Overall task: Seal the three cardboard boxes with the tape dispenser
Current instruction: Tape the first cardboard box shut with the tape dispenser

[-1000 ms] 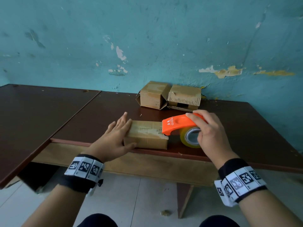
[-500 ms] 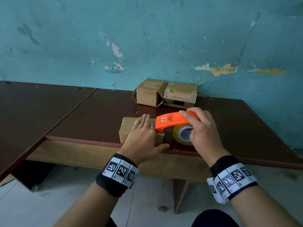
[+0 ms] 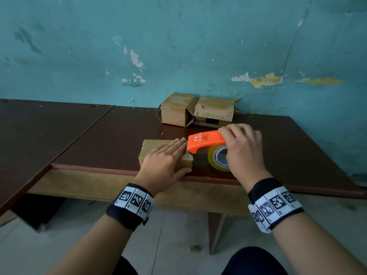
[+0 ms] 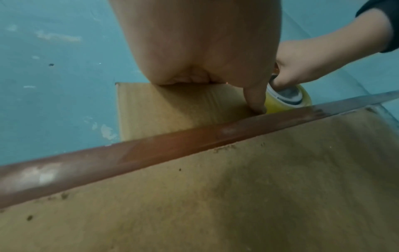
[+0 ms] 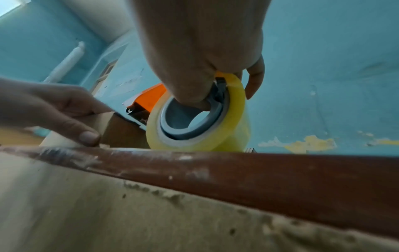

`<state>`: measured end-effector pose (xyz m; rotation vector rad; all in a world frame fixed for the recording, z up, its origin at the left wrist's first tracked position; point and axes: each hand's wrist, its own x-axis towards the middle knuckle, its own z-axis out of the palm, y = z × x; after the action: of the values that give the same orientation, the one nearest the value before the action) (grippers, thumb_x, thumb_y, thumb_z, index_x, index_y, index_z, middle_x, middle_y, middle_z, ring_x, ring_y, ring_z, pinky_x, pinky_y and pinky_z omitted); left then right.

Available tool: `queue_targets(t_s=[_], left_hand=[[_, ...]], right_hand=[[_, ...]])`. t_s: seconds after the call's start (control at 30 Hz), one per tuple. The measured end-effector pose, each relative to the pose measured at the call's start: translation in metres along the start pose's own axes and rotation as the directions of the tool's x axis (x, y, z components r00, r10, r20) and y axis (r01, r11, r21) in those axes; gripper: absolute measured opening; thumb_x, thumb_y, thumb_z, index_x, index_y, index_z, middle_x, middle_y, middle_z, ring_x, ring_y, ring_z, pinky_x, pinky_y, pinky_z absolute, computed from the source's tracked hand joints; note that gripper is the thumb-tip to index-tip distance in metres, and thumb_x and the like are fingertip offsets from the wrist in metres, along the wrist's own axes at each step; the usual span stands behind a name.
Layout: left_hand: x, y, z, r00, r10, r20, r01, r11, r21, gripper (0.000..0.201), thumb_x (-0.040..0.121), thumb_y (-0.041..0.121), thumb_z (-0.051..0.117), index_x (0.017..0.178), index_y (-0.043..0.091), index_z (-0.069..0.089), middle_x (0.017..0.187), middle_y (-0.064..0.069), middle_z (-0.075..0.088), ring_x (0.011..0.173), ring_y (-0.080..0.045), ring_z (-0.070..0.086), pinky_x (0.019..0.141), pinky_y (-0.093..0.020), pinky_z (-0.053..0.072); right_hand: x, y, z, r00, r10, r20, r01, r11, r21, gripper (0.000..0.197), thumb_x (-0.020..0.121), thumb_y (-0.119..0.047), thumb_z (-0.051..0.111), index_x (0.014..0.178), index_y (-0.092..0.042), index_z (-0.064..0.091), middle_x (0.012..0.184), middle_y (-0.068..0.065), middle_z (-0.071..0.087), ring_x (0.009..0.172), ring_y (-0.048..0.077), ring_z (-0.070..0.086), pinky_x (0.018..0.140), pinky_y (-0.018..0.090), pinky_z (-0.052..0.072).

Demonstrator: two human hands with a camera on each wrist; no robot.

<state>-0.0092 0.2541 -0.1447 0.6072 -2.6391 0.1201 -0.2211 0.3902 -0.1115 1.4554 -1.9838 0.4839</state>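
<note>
From the head view, a small cardboard box (image 3: 158,150) sits in the middle of the frame, close to the front edge of the brown table (image 3: 111,147). The left hand (image 3: 165,164) lies flat on top of it with straight fingers, thumb down the front side. Just right of it, the right hand (image 3: 241,153) is wrapped around the orange tape dispenser (image 3: 204,140), holding it tight. The dispenser's front tip touches the box's right end. Its yellow tape roll (image 3: 217,158) stands on the table. Two more boxes (image 3: 195,110) sit together above the middle of the frame, by the blue wall (image 3: 178,46)

From the left wrist view, the left hand's thumb (image 4: 255,97) presses down the box's front side, in the middle of the frame

From the right wrist view, the right hand's fingers (image 5: 254,76) curl over the tape roll at the upper middle, and its thumb is poked into the roll's grey middle
</note>
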Motion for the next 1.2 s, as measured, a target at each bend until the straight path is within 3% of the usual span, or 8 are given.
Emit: queue_targets(t_s=[0.3,0.53,0.8,0.9,1.03,1.2], left_hand=[[-0.001,-0.004,-0.002,1.000,-0.011,-0.013,0.011,1.000,-0.009,0.082,0.092,0.072,0.040,0.151,0.016,0.052,0.159,0.004,0.046,0.146,-0.011,0.045,0.115,-0.032,0.040],[0.002,-0.007,-0.008,0.998,-0.040,0.048,0.043,0.997,-0.070,0.080,0.093,0.066,0.060,0.158,0.024,0.041,0.166,0.014,0.031,0.152,-0.004,0.029,0.122,-0.029,0.027],[0.001,-0.008,-0.007,0.999,-0.043,0.032,0.044,0.997,-0.058,0.080,0.094,0.066,0.058,0.159,0.024,0.039,0.166,0.011,0.031,0.153,-0.005,0.030,0.122,-0.027,0.023],[0.001,-0.008,-0.004,0.998,-0.057,0.025,0.059,0.995,-0.082,0.080,0.092,0.066,0.060,0.158,0.025,0.041,0.166,0.013,0.032,0.152,-0.004,0.030,0.122,-0.030,0.027],[0.000,-0.015,-0.006,0.999,-0.036,0.034,0.039,0.994,-0.105,0.081,0.090,0.067,0.062,0.158,0.028,0.041,0.165,0.017,0.032,0.151,-0.002,0.030,0.122,-0.030,0.028],[-0.002,-0.038,-0.014,0.997,-0.026,0.078,0.040,0.982,-0.186,0.081,0.087,0.062,0.069,0.157,0.032,0.040,0.160,0.026,0.026,0.150,0.003,0.029,0.123,-0.029,0.029]], right_hand=[[-0.004,0.014,-0.001,0.998,-0.060,0.027,0.060,0.998,0.005,0.049,0.085,0.006,0.061,0.130,-0.012,0.063,0.124,0.010,0.063,0.107,0.036,0.063,0.080,0.049,0.050],[-0.005,0.031,-0.003,0.995,-0.074,0.068,0.074,0.997,0.005,0.055,0.084,0.006,0.069,0.135,-0.011,0.060,0.128,0.009,0.059,0.103,0.034,0.063,0.066,0.047,0.058],[-0.003,0.033,-0.009,0.986,-0.118,0.121,0.117,0.993,0.021,0.050,0.085,0.003,0.060,0.133,-0.009,0.060,0.128,0.012,0.060,0.117,0.036,0.057,0.073,0.051,0.060],[0.002,0.027,-0.014,0.975,-0.196,0.107,0.194,0.981,0.026,0.045,0.082,0.004,0.057,0.125,-0.007,0.065,0.124,0.013,0.064,0.114,0.037,0.059,0.075,0.048,0.059],[0.015,0.020,-0.016,0.920,-0.354,0.170,0.355,0.934,0.022,0.045,0.080,0.006,0.049,0.119,-0.011,0.063,0.120,0.011,0.064,0.103,0.035,0.059,0.075,0.048,0.056],[0.024,0.000,-0.010,0.913,-0.377,0.156,0.381,0.925,0.005,0.042,0.080,0.008,0.046,0.114,-0.010,0.063,0.114,0.014,0.064,0.095,0.037,0.057,0.072,0.049,0.052]])
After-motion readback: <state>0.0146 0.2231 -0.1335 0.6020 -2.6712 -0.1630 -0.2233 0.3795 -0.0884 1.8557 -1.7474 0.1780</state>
